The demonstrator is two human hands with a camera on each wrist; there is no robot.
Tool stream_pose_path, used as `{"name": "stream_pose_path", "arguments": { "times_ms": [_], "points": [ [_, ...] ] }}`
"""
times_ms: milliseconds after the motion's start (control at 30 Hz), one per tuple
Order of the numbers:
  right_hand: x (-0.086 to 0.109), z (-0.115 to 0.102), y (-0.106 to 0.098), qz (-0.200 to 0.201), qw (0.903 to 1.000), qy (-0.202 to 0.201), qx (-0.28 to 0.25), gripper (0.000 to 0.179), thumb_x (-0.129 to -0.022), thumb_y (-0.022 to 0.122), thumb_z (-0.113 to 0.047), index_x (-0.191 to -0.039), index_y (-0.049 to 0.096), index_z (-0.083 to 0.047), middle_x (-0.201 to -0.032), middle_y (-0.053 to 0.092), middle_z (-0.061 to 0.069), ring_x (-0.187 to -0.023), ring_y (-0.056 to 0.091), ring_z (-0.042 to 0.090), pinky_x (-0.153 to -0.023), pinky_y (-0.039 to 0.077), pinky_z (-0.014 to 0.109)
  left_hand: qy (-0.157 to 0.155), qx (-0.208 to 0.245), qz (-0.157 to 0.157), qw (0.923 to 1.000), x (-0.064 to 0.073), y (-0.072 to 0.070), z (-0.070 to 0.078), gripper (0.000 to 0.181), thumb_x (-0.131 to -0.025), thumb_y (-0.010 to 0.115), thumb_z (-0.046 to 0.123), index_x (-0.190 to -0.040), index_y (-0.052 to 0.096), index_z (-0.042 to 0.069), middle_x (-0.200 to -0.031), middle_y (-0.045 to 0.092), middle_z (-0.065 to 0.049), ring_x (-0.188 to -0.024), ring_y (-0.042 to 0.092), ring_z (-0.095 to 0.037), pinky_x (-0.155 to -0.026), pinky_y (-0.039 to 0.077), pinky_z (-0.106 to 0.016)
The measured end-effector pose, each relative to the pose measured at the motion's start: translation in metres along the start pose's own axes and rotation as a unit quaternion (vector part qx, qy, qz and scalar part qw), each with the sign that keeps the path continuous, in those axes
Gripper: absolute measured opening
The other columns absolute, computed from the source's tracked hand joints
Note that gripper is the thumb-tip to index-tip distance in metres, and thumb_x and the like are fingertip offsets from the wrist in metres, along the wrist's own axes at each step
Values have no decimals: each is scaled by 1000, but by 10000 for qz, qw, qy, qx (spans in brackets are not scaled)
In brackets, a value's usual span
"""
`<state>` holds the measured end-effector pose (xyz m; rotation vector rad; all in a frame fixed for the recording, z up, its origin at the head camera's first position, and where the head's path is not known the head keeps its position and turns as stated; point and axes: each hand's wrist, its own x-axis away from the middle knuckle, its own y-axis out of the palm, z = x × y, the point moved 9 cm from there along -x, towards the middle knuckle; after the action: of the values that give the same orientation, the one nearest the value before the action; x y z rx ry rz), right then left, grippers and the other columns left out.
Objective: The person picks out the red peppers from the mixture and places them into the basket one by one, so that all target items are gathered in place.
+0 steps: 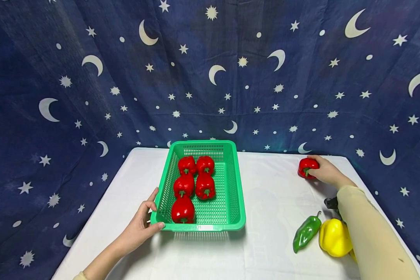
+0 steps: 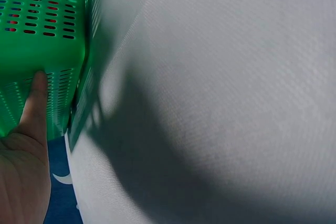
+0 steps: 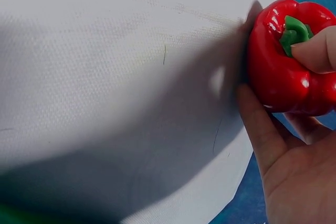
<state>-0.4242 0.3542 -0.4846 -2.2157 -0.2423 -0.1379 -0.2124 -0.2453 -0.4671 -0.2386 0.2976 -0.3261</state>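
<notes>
My right hand grips a red bell pepper near the table's far right corner. In the right wrist view the thumb presses beside the green stem, with fingers around the far side of the red bell pepper. Over on the left, my left hand touches the near left corner of a green plastic basket, thumb at the near rim, fingers along the left side. The left wrist view shows one straight digit against the basket wall. Several red bell peppers lie inside the basket's left half.
A green long pepper and a yellow bell pepper lie at the near right. Beside them a dark object is partly covered by the right sleeve. The white-covered table meets a star-patterned cloth.
</notes>
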Motion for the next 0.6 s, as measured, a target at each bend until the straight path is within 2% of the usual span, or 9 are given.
{"name": "stream_pose_path", "arguments": {
  "times_ms": [233, 600],
  "points": [
    [0, -1, 0, 40, 9999, -90, 34, 73, -94, 56, -15, -154, 22, 9, -144, 34, 41, -123, 40, 55, -105, 34, 70, 10, -9, -60, 10000, 0, 1, 0, 37, -96, 65, -4, -113, 33, 3, -171, 0, -12, -119, 54, -48, -78, 54, -35],
    [2, -2, -8, 213, 9997, 37, 105, 73, -92, 60, -17, -153, 25, 7, -143, 36, 41, -123, 41, 56, -102, 38, 70, -1, -17, -22, 10000, 1, 1, -1, 37, -96, 65, -5, -113, 34, 3, -171, 1, -11, -118, 55, -47, -77, 54, -35]
  ]
}}
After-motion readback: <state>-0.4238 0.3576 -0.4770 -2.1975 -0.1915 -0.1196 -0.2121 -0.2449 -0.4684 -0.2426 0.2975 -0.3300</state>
